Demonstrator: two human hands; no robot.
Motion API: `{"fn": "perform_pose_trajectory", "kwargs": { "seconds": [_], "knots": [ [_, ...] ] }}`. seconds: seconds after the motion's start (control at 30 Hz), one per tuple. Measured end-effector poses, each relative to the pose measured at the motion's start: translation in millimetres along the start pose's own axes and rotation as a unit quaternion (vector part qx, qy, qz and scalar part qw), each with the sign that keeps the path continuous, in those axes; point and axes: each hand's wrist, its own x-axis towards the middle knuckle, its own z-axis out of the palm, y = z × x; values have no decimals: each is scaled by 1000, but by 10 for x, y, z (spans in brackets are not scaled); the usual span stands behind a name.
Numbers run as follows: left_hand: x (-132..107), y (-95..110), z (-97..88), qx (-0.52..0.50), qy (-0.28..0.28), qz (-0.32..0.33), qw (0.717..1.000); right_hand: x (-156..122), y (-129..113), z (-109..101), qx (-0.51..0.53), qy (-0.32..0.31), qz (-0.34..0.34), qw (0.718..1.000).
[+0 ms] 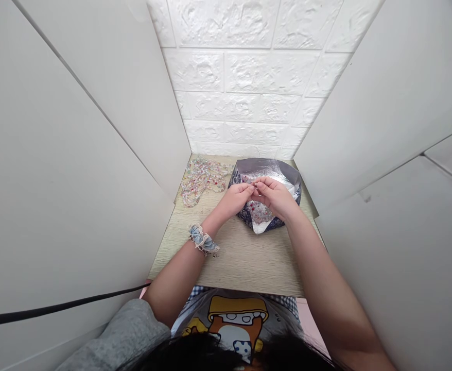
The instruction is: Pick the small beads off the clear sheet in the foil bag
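My left hand and my right hand meet fingertip to fingertip above an open, silver-lined bag. Both are closed in a pinch. Something tiny and dark reddish shows between the fingertips, perhaps a bead, too small to make out for certain. Inside the bag lie many clear, pink and red beads, partly covered by my hands. To the left of the bag, strings of multicoloured beads lie in a loose heap on the wooden tabletop.
White panels rise close on both sides, and a white brick-pattern wall stands at the back. A black cable runs in from the left below the tabletop's level. A scrunchie circles my left wrist.
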Motion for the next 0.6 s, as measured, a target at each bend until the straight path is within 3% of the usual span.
{"fn": "perform_pose_trajectory", "kwargs": {
  "seconds": [0.6],
  "knots": [
    [26, -39, -5, -50, -5, 0, 999, 12, 22, -10, -64, 6, -2, 998]
  ]
}}
